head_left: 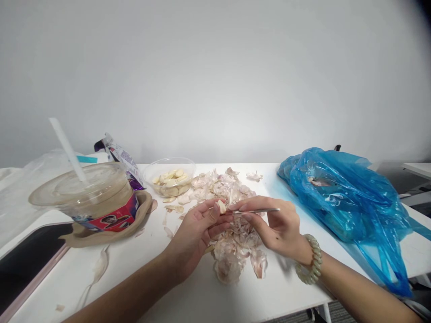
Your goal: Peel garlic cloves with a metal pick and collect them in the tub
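Note:
Between the thumb and fingers of my left hand (198, 229) is a pale garlic clove (221, 207). My right hand (274, 224), with a beaded bracelet on its wrist, pinches a thin metal tool (257, 211) whose near end sticks out to the right. The tool's other end points at the clove; its tip is hidden at the fingers. Beneath and behind both hands lies a heap of papery garlic skins (232, 260). A clear round bowl (144, 172) holding several peeled cloves (171, 178) stands behind my left hand.
A large drink cup (111, 197) with a white straw (69, 150) stands at the left, beside a dark tablet-like device (30, 255). A purple and white packet (124, 159) is behind it. A blue plastic bag (340, 197) lies at the right on the white table (131, 278).

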{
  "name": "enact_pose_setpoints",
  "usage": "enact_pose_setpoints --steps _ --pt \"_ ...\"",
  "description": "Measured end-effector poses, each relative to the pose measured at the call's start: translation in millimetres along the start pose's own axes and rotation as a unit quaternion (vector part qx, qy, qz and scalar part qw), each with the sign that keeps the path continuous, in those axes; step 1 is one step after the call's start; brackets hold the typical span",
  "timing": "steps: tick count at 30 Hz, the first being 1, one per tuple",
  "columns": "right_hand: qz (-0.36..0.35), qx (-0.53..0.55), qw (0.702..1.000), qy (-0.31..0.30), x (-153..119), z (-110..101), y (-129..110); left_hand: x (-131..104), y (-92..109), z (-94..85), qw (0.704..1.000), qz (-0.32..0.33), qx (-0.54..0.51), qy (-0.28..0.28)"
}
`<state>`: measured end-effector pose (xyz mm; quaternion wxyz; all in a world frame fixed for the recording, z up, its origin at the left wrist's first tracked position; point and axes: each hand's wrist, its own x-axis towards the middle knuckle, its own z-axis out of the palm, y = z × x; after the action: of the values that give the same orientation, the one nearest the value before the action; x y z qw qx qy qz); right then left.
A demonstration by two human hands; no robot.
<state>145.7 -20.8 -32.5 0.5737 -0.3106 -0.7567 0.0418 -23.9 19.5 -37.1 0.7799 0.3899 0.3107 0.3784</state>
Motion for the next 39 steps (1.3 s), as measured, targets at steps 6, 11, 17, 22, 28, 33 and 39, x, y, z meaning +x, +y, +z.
enact_pose_setpoints --steps 6,11,17,22,28,33,39 --pt "-0.066 -0.041 0.997 -0.02 1.8 -0.6 -0.8 0.1 -1.1 -0.1 1.0 0.002 0.006 -0.017" --pt "-0.075 -0.056 0.995 -0.017 1.7 -0.7 -1.6 0.4 -0.9 0.1 1.0 0.002 0.002 -0.021" --pt "-0.072 -0.053 0.996 -0.014 2.2 -0.3 -2.3 1.0 -0.1 0.6 1.0 0.001 0.0 -0.015" --pt "-0.069 -0.043 0.996 -0.023 3.5 0.3 -1.1 0.8 -0.1 1.3 1.0 0.003 -0.004 -0.019" --pt "-0.065 -0.044 0.997 -0.018 3.6 -0.6 -2.4 0.9 0.1 0.2 1.0 0.003 -0.005 -0.02" --pt "-0.068 -0.041 0.997 -0.011 3.4 -0.8 -2.7 0.8 -0.6 -0.6 1.0 0.001 0.0 -0.015" --pt "-0.061 -0.039 0.997 -0.02 4.2 -0.4 -2.9 0.2 -0.7 -0.1 1.0 0.001 -0.005 -0.025"
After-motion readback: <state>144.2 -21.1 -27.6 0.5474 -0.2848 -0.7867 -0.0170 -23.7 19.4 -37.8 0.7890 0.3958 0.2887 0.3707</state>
